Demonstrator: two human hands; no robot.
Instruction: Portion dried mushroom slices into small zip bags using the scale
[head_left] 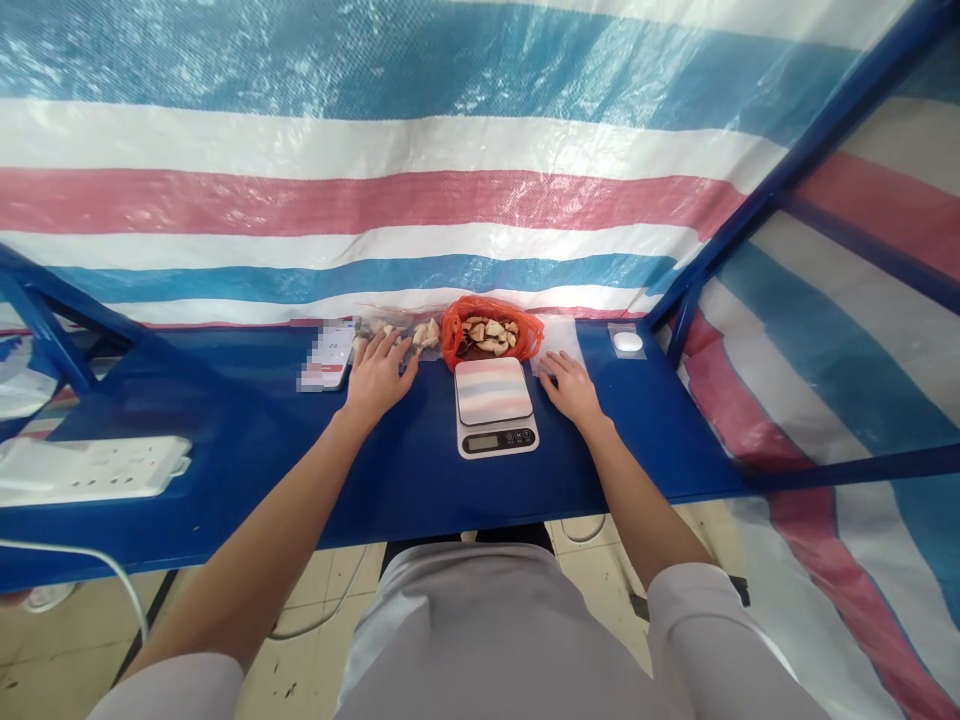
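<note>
plainly, both hands lie low over the far part of the blue table [420,470], one on each side of a white kitchen scale [495,400]. the left hand [379,376] is open, palm down, its fingers spread over the near part of a clear bag [406,322]; pale chunks [426,335] show past the thumb and fingertips, and the fingers are not closed around any of them. whether they press on the bag, i cannot tell. the right hand [572,386] is also open, fingers slightly apart and a little bent, the tips at the near edge of a flat clear bag [559,334], with no grip on it that can be seen.

between the hands, just behind the scale, a red plastic bag [451,335] stands with its mouth wide, holding more pale pieces [493,334] with darker edges. the scale's plate carries only a striped reflection, and its display is too small to read. over by the right corner, a small clear bag [616,352] has a smooth white object [628,342] in it.

a phone [331,352] lies just left of the left hand, and a white power strip [97,470] sits at the table's left end. behind everything hangs a striped plastic sheet [375,200], held within a blue metal frame [750,225], above a tiled floor [315,660].
</note>
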